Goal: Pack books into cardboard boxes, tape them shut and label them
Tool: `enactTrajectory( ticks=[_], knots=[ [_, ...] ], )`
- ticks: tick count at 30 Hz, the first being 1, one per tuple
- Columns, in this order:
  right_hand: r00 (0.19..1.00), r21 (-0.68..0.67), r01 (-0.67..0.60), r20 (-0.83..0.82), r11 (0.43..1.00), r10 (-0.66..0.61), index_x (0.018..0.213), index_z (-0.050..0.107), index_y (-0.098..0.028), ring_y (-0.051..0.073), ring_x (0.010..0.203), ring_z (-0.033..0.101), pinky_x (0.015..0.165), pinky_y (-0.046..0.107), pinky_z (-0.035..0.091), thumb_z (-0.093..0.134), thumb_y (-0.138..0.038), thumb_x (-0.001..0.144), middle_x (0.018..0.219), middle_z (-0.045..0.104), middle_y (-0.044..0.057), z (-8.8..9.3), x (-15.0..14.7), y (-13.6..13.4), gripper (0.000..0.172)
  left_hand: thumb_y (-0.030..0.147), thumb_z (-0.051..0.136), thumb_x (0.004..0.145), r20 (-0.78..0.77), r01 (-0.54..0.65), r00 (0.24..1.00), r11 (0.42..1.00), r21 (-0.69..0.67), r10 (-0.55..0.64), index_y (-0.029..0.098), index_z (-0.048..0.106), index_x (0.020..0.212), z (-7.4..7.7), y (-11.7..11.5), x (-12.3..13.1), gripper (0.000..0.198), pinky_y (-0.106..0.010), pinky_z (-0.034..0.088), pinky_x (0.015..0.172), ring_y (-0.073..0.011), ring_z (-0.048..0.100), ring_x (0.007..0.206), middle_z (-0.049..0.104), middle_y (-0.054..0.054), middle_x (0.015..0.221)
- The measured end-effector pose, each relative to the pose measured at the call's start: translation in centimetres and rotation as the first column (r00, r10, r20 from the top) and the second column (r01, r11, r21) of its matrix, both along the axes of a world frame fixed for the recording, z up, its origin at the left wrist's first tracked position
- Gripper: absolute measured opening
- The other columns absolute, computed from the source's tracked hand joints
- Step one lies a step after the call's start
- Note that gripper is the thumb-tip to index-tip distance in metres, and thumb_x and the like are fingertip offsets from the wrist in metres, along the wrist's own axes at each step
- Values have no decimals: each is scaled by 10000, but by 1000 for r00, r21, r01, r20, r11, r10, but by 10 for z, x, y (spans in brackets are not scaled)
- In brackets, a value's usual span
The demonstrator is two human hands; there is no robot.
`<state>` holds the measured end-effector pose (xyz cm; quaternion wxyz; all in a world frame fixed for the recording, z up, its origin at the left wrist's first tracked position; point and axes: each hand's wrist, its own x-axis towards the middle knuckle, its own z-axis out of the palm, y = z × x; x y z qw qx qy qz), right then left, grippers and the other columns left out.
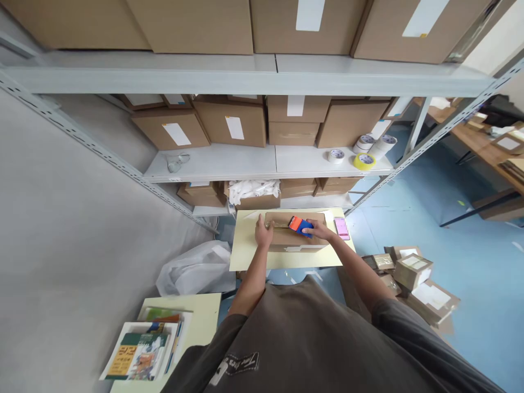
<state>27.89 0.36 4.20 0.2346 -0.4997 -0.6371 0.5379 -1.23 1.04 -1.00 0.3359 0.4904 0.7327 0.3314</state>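
Note:
A closed cardboard box [282,237] lies on the small pale-yellow table [248,252] in front of me. Shiny clear tape [280,223] shows along its top seam, on the left part. My left hand [264,231] is closed at the box's left end, with its fingertips by the tape; the fingers are small in view. In my right hand [318,229] is a blue and orange tape dispenser [301,225], held over the top of the box, fingers wrapped round its blue part. To the right of the box lies a phone [341,228] with a pink screen.
Shelves [229,159] with cardboard boxes rise behind the table. Rolls of tape [364,160] rest on the middle shelf. Several parcels [426,295] are piled on the floor at right. At left are a translucent plastic bag [196,268] and a side table with books [141,352].

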Motion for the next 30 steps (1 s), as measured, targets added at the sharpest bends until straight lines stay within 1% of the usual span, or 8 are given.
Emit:
enactTrajectory(
  ticks=[2,4,7,9,12,15,23,30],
  knots=[
    [1000,15,-4,-24,1000,5,887,626,-221,211,785,615,724,325,518,790,-745,742,810,643,0,-3,3,-1,567,524,580,1039,33,-18,999,998,65,15,212,366,1708,11,-2,5,767,-435,508,1090,-347,581,1405,543,-220,1602],
    [999,21,-2,-43,1000,3,883,627,-220,210,785,608,718,325,513,782,-754,744,811,643,3,-6,5,-1,573,539,524,1062,77,14,997,988,152,-26,204,553,1593,25,-3,13,629,-431,506,1094,-331,611,1354,616,-209,1527],
    [998,24,1,-58,1000,1,884,629,-218,210,789,601,719,326,511,774,-769,743,812,643,4,-9,7,-1,588,604,589,1015,184,184,957,959,216,-225,182,798,1252,42,-1,25,527,-392,531,1030,-307,698,1177,777,-163,1248],
    [998,35,-10,-59,999,12,873,634,-215,206,784,600,723,326,509,779,-766,745,807,642,2,-9,7,0,584,662,650,955,294,289,897,941,177,-330,163,840,1094,48,0,32,552,-368,552,948,-294,729,1060,817,-132,1086],
    [996,36,-36,-75,999,39,877,649,-210,204,780,614,730,324,509,795,-756,741,813,654,2,-7,7,0,581,704,708,886,427,343,830,932,116,-359,142,848,1043,48,-1,37,601,-345,557,864,-279,736,982,828,-110,1020],
    [993,19,-42,-107,999,43,912,658,-208,207,788,633,724,321,517,804,-755,731,838,674,8,-4,6,-2,594,668,767,842,447,326,824,937,128,-348,144,851,1030,42,-3,38,563,-346,561,865,-271,737,971,831,-108,1023],
    [999,76,-42,-19,996,43,866,630,-224,202,740,606,672,304,482,770,-759,748,780,647,0,-1,2,-2,566,576,792,808,502,138,845,982,127,-184,156,834,900,34,1,45,432,-347,580,841,-250,741,895,821,-104,932],
    [994,128,-8,108,992,-6,730,585,-236,192,661,568,601,289,417,771,-794,703,679,605,-8,14,0,14,589,605,710,832,368,35,925,984,175,-98,171,821,873,25,1,46,450,-351,557,834,-243,719,852,797,-96,875]
  ],
)
